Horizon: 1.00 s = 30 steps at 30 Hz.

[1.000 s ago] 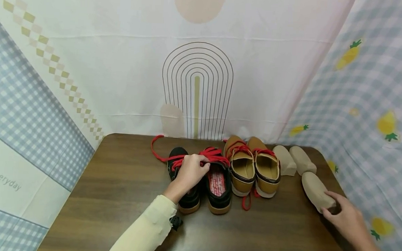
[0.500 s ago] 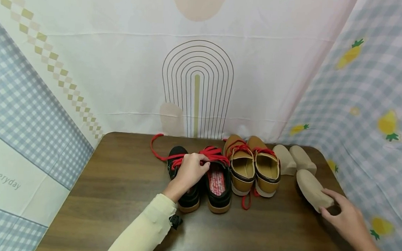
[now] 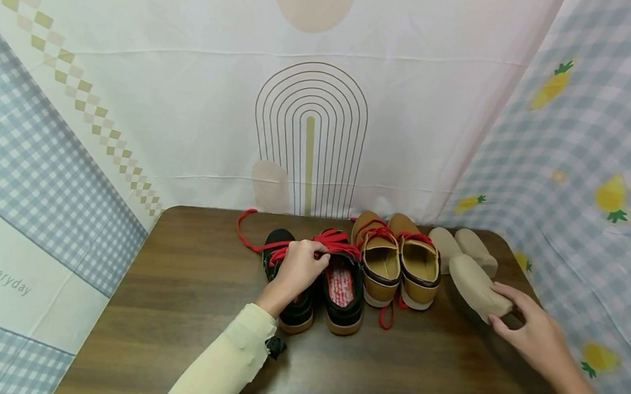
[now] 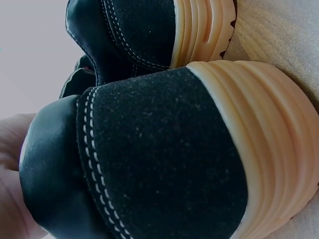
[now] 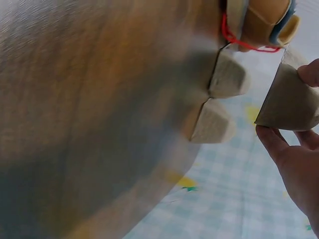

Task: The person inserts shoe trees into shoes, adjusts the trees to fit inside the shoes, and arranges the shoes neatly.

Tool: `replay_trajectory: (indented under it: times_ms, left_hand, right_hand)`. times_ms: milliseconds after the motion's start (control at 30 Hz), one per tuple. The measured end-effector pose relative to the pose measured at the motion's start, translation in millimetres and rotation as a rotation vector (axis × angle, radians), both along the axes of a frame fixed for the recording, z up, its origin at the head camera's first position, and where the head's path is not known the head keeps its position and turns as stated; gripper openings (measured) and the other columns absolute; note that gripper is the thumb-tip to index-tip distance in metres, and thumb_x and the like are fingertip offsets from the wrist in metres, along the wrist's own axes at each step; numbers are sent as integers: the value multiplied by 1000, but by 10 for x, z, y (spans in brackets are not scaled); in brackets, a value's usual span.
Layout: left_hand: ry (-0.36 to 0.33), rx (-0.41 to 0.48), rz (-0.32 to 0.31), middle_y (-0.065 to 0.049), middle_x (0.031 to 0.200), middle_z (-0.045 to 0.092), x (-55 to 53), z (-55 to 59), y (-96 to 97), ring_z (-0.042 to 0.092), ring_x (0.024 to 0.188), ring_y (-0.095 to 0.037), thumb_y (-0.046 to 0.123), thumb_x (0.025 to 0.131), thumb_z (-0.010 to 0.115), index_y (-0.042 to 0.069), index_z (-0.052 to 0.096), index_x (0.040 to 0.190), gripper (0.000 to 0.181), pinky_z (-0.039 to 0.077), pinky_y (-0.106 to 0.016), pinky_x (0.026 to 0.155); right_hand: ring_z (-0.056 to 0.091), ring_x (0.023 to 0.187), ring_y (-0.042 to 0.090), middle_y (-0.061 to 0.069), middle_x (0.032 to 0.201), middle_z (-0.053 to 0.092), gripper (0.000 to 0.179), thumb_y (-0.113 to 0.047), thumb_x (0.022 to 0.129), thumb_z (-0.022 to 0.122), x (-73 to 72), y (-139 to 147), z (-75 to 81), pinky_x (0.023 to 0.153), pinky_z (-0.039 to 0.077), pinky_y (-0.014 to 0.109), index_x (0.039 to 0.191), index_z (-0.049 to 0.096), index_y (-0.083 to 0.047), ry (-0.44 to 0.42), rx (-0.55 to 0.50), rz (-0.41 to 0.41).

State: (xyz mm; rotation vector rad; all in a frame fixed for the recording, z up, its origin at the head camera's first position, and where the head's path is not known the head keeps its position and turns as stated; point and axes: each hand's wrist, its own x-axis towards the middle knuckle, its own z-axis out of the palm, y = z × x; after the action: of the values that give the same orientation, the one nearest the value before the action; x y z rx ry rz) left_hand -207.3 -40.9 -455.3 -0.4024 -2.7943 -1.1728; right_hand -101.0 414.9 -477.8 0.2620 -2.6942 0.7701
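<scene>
In the head view my left hand (image 3: 302, 268) reaches over the left black shoe (image 3: 278, 241). Its thumb and fingers pinch the right black shoe (image 3: 345, 317) at its opening, by the red laces (image 3: 334, 241); exactly which part is hidden. Black heels (image 4: 164, 154) with tan soles fill the left wrist view, most of that hand being out of sight. My right hand (image 3: 541, 337) grips a beige shoe insert (image 3: 474, 282) by its blunt end, off the table. The right wrist view shows the thumb and fingers on either side of this insert (image 5: 289, 97).
A pair of tan shoes (image 3: 420, 286) with red laces stands right of the black pair. Two more beige inserts (image 3: 473, 250) lie at the table's back right. The wooden table (image 3: 192, 309) meets patterned cloth (image 3: 201, 125) at the back and sides.
My right hand has carried the beige insert leftward and slightly up, toward the tan shoes. The left hand keeps its place at the black shoes.
</scene>
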Motion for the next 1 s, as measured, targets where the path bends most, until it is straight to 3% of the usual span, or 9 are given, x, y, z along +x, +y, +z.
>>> replay_trajectory:
  times_ms: [333, 800, 1000]
  left_hand:
    - [12, -6, -1, -6, 100, 80, 10, 11, -3, 71, 82, -17, 15, 96, 73, 11, 82, 101, 12, 56, -34, 72]
    - [-13, 13, -9, -7, 102, 80, 17, 4, -2, 72, 82, -17, 15, 97, 72, 9, 82, 104, 14, 57, -34, 70]
    - [-21, 22, -8, -7, 104, 80, 22, 11, -9, 74, 87, -20, 15, 97, 72, 9, 82, 106, 15, 59, -37, 74]
  right_hand:
    - [41, 115, -27, 14, 131, 66, 75, 5, 70, 90, -35, -242, 163, 84, 39, -4, 138, 64, -12, 90, 32, 117]
    - [38, 126, -24, 0, 145, 60, 73, -3, 75, 90, -87, -565, 413, 90, 37, -3, 140, 63, -22, 63, 114, 205]
    - [42, 127, -19, -3, 143, 62, 76, -5, 73, 91, -135, -722, 509, 94, 33, -2, 140, 63, -27, 62, 154, 242]
